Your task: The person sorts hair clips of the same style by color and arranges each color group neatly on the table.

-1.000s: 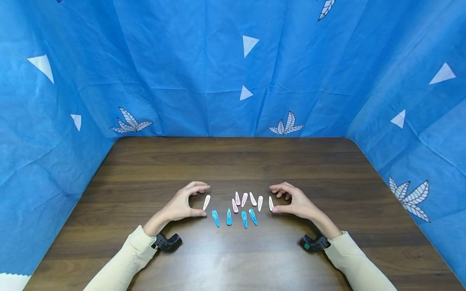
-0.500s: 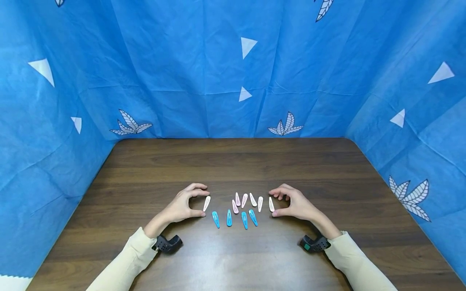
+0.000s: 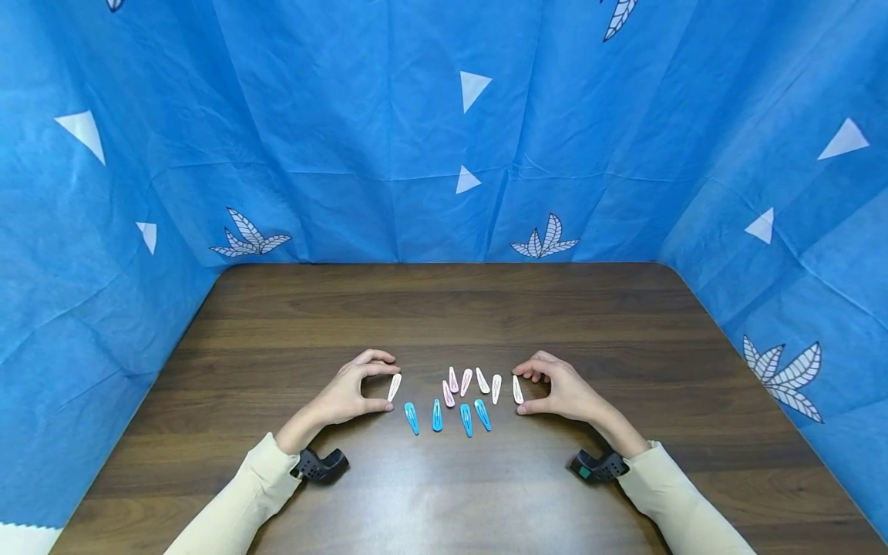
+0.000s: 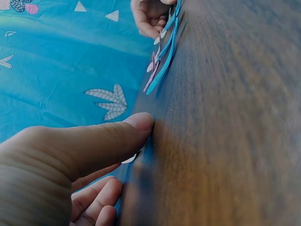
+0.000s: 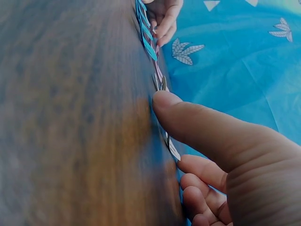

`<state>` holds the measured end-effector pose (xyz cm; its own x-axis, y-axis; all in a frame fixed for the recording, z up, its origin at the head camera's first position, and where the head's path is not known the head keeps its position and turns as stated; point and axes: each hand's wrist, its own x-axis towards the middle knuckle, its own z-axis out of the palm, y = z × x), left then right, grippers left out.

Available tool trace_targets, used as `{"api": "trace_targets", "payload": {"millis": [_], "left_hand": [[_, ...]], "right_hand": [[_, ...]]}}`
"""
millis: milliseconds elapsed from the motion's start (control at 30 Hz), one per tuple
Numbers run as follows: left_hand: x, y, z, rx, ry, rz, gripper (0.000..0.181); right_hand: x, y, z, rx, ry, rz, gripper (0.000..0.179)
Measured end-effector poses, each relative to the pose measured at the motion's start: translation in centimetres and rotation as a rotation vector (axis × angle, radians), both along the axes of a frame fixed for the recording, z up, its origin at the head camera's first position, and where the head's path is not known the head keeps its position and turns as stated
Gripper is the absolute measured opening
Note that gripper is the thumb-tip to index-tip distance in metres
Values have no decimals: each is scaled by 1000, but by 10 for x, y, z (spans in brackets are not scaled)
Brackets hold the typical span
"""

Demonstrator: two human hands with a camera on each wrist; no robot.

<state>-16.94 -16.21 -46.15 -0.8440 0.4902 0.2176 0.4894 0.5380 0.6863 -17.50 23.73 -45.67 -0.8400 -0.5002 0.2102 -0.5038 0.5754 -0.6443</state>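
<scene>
My left hand (image 3: 350, 391) is at the left end of a group of snap hair clips, thumb and index finger pinching a white hair clip (image 3: 394, 388) by its two ends. At the right end, my right hand (image 3: 565, 389) likewise pinches another white hair clip (image 3: 517, 390) between thumb and index finger. Both clips lie at table level. In the left wrist view, the thumb (image 4: 108, 141) hides most of its clip. The right wrist view has the white clip's tip (image 5: 174, 151) against the index finger.
Between the hands lie several pale pink hair clips (image 3: 466, 382), with a row of several blue hair clips (image 3: 437, 415) nearer me. They rest on a dark wooden table (image 3: 444, 308). A blue patterned cloth (image 3: 416, 116) rises behind and on both sides.
The thumb and index finger of each hand have drawn closer together onto the ends of the white clips. The other clips have stayed in place.
</scene>
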Motion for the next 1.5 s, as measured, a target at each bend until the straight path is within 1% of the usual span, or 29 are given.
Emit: {"api": "trace_targets", "payload": {"millis": [100,233,467,700,867,1000,1167,1300,1400,1500], "left_hand": [[0,1,0,-6,10,2,53],[0,1,-2,-11,22,6,50],[-1,2,-4,-6,25,16,49],[-1,3,-4,0,36,24,47],[-2,3,-5,18,26,40,46],[-3,3,-4,62,11,48,46],[-6,4,4,124,-36,48,46],[-11,6,11,146,-97,53,46],[-17,9,15,152,-116,64,47],[-23,12,17,160,-119,70,46]], "right_hand": [[1,-1,1,7,11,4,51],[1,-2,1,20,-1,-4,51],[0,-2,-3,25,38,-4,47],[1,-4,-1,34,2,-18,45],[1,-4,1,48,-9,-28,44],[0,-4,4,37,-28,-28,42],[-5,-7,12,1,-50,-25,44],[-12,-11,20,-16,-64,-17,46],[-20,-15,23,-22,-72,-5,46],[-28,-20,25,-31,-69,3,46]]}}
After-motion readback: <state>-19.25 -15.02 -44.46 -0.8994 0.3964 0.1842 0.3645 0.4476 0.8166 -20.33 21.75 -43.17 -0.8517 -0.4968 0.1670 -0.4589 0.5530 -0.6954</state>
